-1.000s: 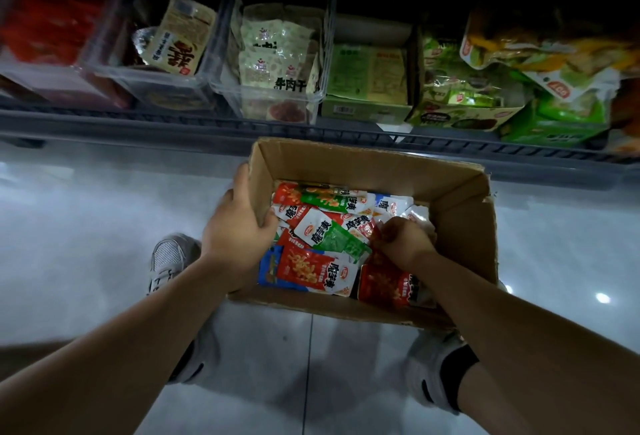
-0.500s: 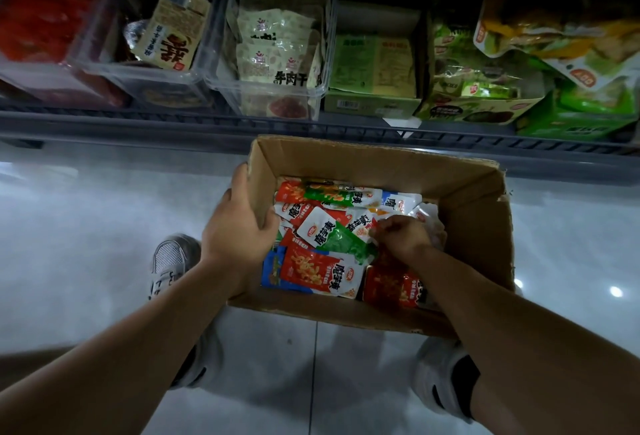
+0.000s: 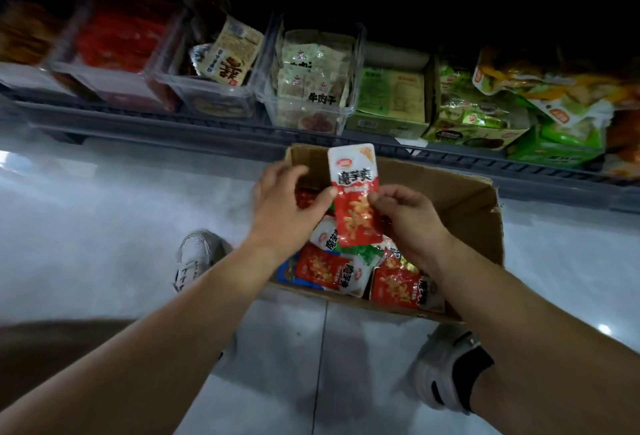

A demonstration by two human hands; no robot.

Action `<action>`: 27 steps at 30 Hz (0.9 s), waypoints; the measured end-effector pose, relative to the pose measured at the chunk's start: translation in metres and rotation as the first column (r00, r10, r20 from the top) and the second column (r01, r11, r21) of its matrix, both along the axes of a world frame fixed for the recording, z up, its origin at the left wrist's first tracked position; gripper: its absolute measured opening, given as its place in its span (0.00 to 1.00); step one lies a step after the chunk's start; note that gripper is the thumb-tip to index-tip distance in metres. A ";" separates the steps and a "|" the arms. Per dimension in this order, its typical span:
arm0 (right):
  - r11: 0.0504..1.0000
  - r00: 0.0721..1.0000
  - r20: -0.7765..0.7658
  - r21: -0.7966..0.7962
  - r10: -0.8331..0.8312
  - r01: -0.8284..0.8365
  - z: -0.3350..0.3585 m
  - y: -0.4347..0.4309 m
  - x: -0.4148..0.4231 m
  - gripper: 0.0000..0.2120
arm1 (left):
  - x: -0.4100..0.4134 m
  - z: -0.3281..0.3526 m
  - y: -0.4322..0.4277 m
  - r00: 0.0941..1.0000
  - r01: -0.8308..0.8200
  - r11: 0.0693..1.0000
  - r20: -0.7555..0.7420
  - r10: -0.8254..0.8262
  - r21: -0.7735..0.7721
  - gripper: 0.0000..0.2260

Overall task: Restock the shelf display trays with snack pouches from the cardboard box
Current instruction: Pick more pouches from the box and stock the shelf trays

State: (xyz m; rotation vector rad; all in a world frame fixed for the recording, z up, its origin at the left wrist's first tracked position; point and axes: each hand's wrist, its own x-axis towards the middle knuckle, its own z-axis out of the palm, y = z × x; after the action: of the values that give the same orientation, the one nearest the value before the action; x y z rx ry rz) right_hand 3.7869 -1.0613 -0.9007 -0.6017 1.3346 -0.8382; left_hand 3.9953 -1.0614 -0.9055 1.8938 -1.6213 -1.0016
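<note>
Dim shelf [image 3: 145, 121]; red 魔芋爽 pouch [image 3: 354, 192] in pinch of right hand [image 3: 412, 221], left hand [image 3: 280, 206] seemingly slack alongside.

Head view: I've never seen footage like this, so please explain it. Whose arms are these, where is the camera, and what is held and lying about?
There is no machine: a person wears a camera on the head, looking down at their own bare arms. The right hand pinches a red and white pouch upright over the box; the left hand touches its edge with the thumb. The box stands on the floor, holding more pouches. Beyond it, shelf trays hold other snacks.
</note>
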 end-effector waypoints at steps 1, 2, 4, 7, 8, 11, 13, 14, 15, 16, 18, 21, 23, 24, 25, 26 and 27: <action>0.998 0.996 0.069 -0.014 0.057 -0.056 0.004 -0.001 0.014 0.03 | 0.001 0.001 -0.001 0.993 -0.026 0.998 -0.117 0.032 0.050 0.19; 0.994 0.988 0.115 -0.028 0.104 -0.102 0.005 -0.002 0.026 0.03 | 0.003 0.001 -0.002 0.967 -0.084 0.993 -0.232 0.101 0.083 0.16; 0.974 0.974 0.025 -0.049 0.224 -0.223 -0.005 -0.005 0.038 0.04 | 0.013 0.001 -0.003 0.878 -0.247 0.960 -0.390 0.279 0.130 0.08; 0.792 0.579 -0.643 0.072 0.502 -0.606 -0.049 -0.007 0.023 0.04 | 0.036 -0.004 -0.002 0.734 -0.385 0.891 -0.505 0.454 0.240 0.03; 0.717 0.420 -0.715 0.163 0.559 -0.678 -0.064 -0.006 0.017 0.05 | 0.042 -0.007 -0.001 0.716 -0.388 0.884 -0.518 0.468 0.262 0.05; 0.593 0.266 -0.687 0.293 0.676 -0.750 -0.097 0.004 0.011 0.14 | 0.046 -0.012 -0.001 0.703 -0.369 0.880 -0.530 0.474 0.298 0.05; 0.546 0.182 -0.719 0.314 0.671 -0.776 -0.113 0.009 0.017 0.21 | 0.044 -0.012 -0.001 0.700 -0.343 0.882 -0.538 0.469 0.324 0.06; 0.525 0.106 -0.765 0.328 0.635 -0.786 -0.121 0.011 0.020 0.23 | 0.043 -0.012 -0.002 0.694 -0.328 0.884 -0.550 0.465 0.333 0.06; 0.506 0.038 -0.808 0.331 0.589 -0.796 -0.128 0.012 0.024 0.24 | 0.042 -0.012 -0.002 0.692 -0.315 0.887 -0.557 0.459 0.338 0.07; 0.491 -0.002 -0.833 0.328 0.553 -0.807 -0.133 0.013 0.027 0.24 | 0.041 -0.011 -0.003 0.697 -0.304 0.890 -0.557 0.451 0.340 0.07; 0.488 -0.009 -0.837 0.327 0.547 -0.809 -0.139 0.013 0.029 0.22 | 0.039 -0.008 -0.005 0.714 -0.286 0.897 -0.550 0.433 0.336 0.06; 0.494 0.074 -0.728 0.384 0.682 -0.780 -0.140 0.008 0.026 0.19 | 0.038 -0.006 -0.005 0.731 -0.259 0.911 -0.551 0.402 0.322 0.05; 0.570 0.242 -0.643 0.368 0.727 -0.735 -0.135 0.005 0.020 0.12 | 0.038 -0.006 -0.006 0.734 -0.255 0.912 -0.551 0.398 0.321 0.05; 0.634 0.342 -0.630 0.321 0.698 -0.703 -0.133 0.003 0.016 0.07 | 0.038 -0.006 -0.005 0.736 -0.255 0.913 -0.548 0.397 0.319 0.05; 0.699 0.433 -0.627 0.261 0.647 -0.666 -0.128 0.001 0.012 0.03 | 0.039 -0.006 -0.005 0.739 -0.259 0.913 -0.545 0.397 0.315 0.05; 0.766 0.533 -0.612 0.200 0.585 -0.611 -0.123 0.000 0.009 0.05 | 0.039 -0.005 -0.004 0.737 -0.267 0.912 -0.543 0.402 0.312 0.05; 0.833 0.641 -0.570 0.157 0.515 -0.530 -0.117 -0.002 0.006 0.07 | 0.039 -0.006 -0.004 0.737 -0.274 0.910 -0.540 0.407 0.312 0.05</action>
State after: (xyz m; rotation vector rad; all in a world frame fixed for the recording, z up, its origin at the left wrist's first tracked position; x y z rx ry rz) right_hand 3.7926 -1.0635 -1.0180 -1.2816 1.5817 -0.1648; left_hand 4.0343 -1.0655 -0.9120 1.6660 -0.7861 -1.4563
